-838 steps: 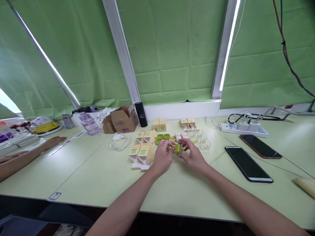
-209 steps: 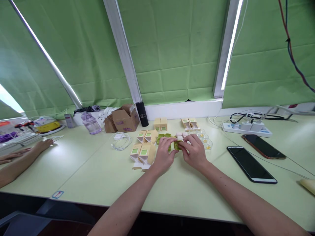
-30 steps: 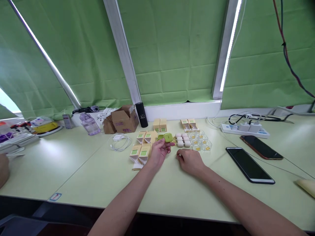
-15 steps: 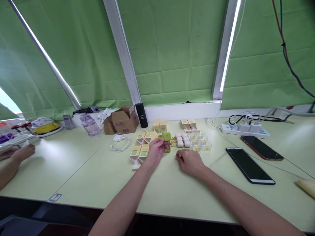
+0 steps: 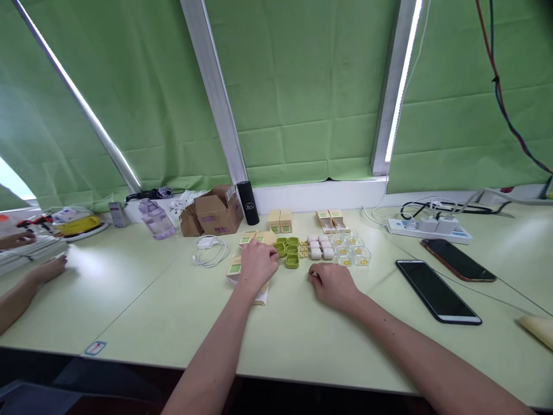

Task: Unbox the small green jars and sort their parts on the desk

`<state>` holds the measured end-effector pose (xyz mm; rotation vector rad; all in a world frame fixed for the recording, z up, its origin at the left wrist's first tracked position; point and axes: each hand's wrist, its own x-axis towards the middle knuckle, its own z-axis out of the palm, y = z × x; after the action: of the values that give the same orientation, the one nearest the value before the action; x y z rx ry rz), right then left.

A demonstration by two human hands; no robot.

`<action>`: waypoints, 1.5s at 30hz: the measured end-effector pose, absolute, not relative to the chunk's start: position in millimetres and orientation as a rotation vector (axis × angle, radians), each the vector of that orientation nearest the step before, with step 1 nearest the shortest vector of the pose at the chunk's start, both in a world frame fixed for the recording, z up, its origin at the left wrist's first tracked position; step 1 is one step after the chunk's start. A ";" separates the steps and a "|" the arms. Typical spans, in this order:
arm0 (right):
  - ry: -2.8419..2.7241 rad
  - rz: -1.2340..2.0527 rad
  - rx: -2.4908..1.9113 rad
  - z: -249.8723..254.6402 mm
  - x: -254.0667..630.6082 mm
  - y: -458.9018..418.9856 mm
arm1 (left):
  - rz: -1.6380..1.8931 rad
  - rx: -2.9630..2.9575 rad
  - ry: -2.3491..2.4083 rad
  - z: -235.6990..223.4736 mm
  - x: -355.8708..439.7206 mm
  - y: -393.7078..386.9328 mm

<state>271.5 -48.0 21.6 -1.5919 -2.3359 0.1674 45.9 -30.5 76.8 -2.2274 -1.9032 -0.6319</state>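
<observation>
My left hand [image 5: 259, 264] is closed over a small cream open-ended box [image 5: 261, 296], most of which is hidden under the palm and wrist. Another such box [image 5: 234, 268] with a green square stands just left of it, and more cream boxes [image 5: 247, 238] are behind. To the right of my fingers, several green square cases [image 5: 292, 261] sit in a cluster. My right hand [image 5: 332, 282] rests on the table with its fingers curled, and nothing shows in it. Beyond it are pale pink rounded blocks [image 5: 315, 253] and clear cups with yellow centres [image 5: 362, 260].
Two phones [image 5: 438, 291] and a power strip [image 5: 449, 233] lie on the right. A white cable [image 5: 212, 251], brown carton [image 5: 218, 213], black cylinder [image 5: 247, 203] and purple bottle [image 5: 158, 219] are toward the left back. Another person's hand [image 5: 47, 270] is at the far left.
My left hand has let go of the green case, which is now with the other green ones, and moved left onto a cream box, shifting it rightward. My right hand stays put.
</observation>
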 end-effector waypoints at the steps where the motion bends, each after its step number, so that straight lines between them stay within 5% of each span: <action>1: -2.337 0.167 -1.596 21.5 271.6 -47.8 | -0.574 -2.219 -1.903 77.4 45.4 -30.9; 13: -2.351 0.179 -1.604 23.9 270.7 -49.4 | -0.256 -2.251 -1.863 67.4 45.5 -27.8; 45: -2.381 0.166 -1.614 25.4 270.1 -50.4 | -0.318 -2.268 -1.915 57.9 44.6 -23.6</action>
<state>270.1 -50.4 25.4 -1.6137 -2.3809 0.1664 44.6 -23.6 57.9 -2.2684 -1.9147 -0.3177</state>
